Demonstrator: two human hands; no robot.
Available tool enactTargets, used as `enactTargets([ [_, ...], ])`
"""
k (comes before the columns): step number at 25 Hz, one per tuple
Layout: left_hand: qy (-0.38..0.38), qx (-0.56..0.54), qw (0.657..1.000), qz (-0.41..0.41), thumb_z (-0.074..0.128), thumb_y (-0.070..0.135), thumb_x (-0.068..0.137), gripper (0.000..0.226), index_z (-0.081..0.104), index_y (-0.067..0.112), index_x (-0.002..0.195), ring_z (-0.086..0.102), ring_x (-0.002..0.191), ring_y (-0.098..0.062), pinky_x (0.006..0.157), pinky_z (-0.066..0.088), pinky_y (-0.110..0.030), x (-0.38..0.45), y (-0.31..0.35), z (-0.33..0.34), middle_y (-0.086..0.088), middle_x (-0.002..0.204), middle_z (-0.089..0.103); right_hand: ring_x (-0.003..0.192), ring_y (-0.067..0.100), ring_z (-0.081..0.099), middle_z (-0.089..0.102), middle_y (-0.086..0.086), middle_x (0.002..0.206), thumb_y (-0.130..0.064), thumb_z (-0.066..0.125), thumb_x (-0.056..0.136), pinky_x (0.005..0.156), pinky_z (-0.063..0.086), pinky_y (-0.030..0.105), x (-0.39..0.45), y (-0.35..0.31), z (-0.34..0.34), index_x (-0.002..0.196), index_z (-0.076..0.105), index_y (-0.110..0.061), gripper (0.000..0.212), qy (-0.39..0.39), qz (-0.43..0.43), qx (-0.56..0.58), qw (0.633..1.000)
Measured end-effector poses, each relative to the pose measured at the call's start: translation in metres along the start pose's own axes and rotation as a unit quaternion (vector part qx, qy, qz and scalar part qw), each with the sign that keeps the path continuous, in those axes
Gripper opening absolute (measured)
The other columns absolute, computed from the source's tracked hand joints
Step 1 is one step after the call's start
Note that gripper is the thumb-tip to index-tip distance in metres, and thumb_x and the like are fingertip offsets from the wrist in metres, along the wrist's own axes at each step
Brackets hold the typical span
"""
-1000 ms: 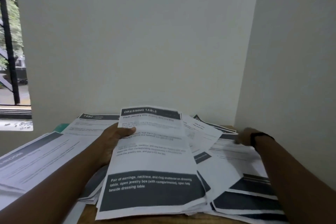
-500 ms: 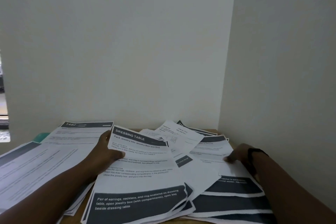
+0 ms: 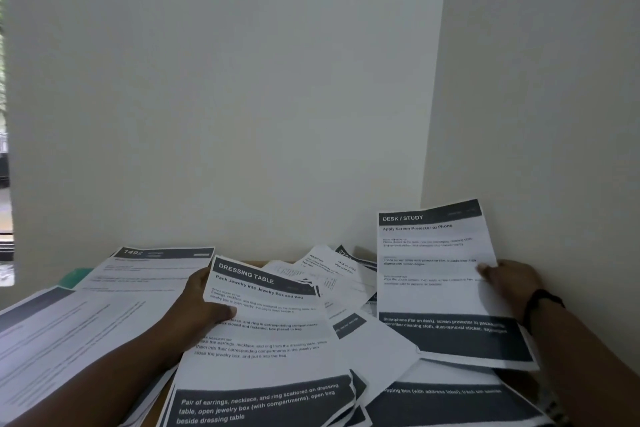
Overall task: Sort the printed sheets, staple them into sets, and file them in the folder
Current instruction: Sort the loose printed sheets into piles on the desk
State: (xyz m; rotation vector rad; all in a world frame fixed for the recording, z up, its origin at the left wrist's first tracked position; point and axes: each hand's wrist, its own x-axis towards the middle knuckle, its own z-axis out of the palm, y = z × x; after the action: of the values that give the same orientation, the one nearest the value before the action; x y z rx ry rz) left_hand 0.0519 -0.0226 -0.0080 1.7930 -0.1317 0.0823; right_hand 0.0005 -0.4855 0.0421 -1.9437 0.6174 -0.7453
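Left hand (image 3: pixel 204 305) grasping "Dressing Table" sheet (image 3: pixel 263 340) (thumb on top), right hand (image 3: pixel 509 282) pinching raised "Desk / Study" sheet (image 3: pixel 440 281), loose sheets (image 3: pixel 332 274) between.

Matt printed paper sheets (image 3: pixel 263 333), wooden desk (image 3: pixel 152 418), smooth matt painted wall (image 3: pixel 225 97).

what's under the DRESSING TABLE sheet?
Under the DRESSING TABLE sheet, held by the left hand, more printed sheets show dark-banded edges at its lower right. Their text and count are covered.
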Motion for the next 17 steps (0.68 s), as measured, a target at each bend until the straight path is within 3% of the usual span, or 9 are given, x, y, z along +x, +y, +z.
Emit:
enactTargets([
  [2, 0.001, 0.0, 1.0, 0.002, 0.07, -0.007, 0.081, 0.085, 0.023, 0.016, 0.148, 0.059, 0.085, -0.014, 0.06, 0.047, -0.025, 0.002, -0.001, -0.001, 0.008, 0.095, 0.056, 0.084, 0.026, 0.054, 0.061, 0.014, 0.095, -0.009, 0.06, 0.092, 0.058, 0.037, 0.027, -0.001, 0.002, 0.003, 0.109, 0.064, 0.011, 0.027, -0.003, 0.007, 0.017, 1.0],
  [5, 0.002, -0.01, 1.0, 0.0, 0.071, -0.006, 0.08, 0.087, 0.022, 0.018, 0.148, 0.061, 0.087, -0.016, 0.061, 0.048, -0.026, 0.007, -0.005, -0.003, 0.006, 0.099, 0.057, 0.084, 0.028, 0.056, 0.062, 0.016, 0.095, -0.008, 0.061, 0.092, 0.074, 0.04, 0.03, -0.003, 0.002, 0.007, 0.109, 0.065, 0.01, 0.026, 0.004, 0.006, 0.053, 0.999],
  [7, 0.0, -0.014, 1.0, 0.003, 0.071, -0.006, 0.08, 0.087, 0.022, 0.018, 0.148, 0.061, 0.089, -0.017, 0.063, 0.049, -0.027, 0.009, -0.007, -0.004, 0.007, 0.099, 0.057, 0.083, 0.028, 0.057, 0.063, 0.016, 0.095, -0.008, 0.061, 0.092, 0.073, 0.042, 0.031, -0.003, -0.01, 0.009, 0.108, 0.066, 0.006, 0.023, 0.023, -0.025, 0.089, 0.995],
  [10, -0.005, -0.017, 1.0, 0.003, 0.072, -0.004, 0.08, 0.086, 0.023, 0.019, 0.147, 0.062, 0.09, -0.018, 0.063, 0.05, -0.027, 0.011, -0.008, -0.005, 0.008, 0.099, 0.058, 0.077, 0.028, 0.056, 0.064, 0.018, 0.09, -0.012, 0.06, 0.092, 0.061, 0.043, 0.028, -0.002, -0.032, 0.014, 0.097, 0.067, -0.001, 0.014, 0.011, -0.078, 0.081, 0.994],
  [13, 0.011, -0.045, 0.999, -0.003, 0.07, -0.006, 0.081, 0.078, 0.029, 0.021, 0.142, 0.063, 0.087, -0.018, 0.061, 0.05, -0.028, 0.012, -0.002, -0.008, 0.0, 0.104, 0.061, 0.075, 0.027, 0.055, 0.063, 0.019, 0.086, -0.011, 0.061, 0.091, 0.067, 0.044, 0.033, -0.004, -0.037, 0.033, 0.089, 0.067, 0.0, 0.013, 0.004, -0.087, 0.065, 0.994],
  [15, 0.031, -0.086, 0.996, -0.012, 0.071, -0.009, 0.079, 0.073, 0.034, 0.017, 0.138, 0.065, 0.089, -0.025, 0.065, 0.053, -0.034, 0.019, 0.001, -0.018, -0.01, 0.113, 0.063, 0.076, 0.026, 0.053, 0.059, 0.017, 0.082, -0.014, 0.059, 0.091, 0.071, 0.045, 0.04, 0.001, -0.043, 0.037, 0.089, 0.066, 0.002, 0.017, 0.115, -0.115, 0.071, 0.984],
  [17, 0.041, -0.119, 0.992, -0.019, 0.073, -0.008, 0.076, 0.072, 0.038, 0.013, 0.136, 0.068, 0.093, -0.032, 0.071, 0.056, -0.04, 0.025, -0.001, -0.032, -0.014, 0.116, 0.065, 0.078, 0.024, 0.057, 0.061, 0.013, 0.083, -0.027, 0.059, 0.089, 0.076, 0.053, 0.042, 0.01, -0.061, 0.028, 0.089, 0.067, -0.005, 0.023, 0.235, -0.125, 0.156, 0.951],
])
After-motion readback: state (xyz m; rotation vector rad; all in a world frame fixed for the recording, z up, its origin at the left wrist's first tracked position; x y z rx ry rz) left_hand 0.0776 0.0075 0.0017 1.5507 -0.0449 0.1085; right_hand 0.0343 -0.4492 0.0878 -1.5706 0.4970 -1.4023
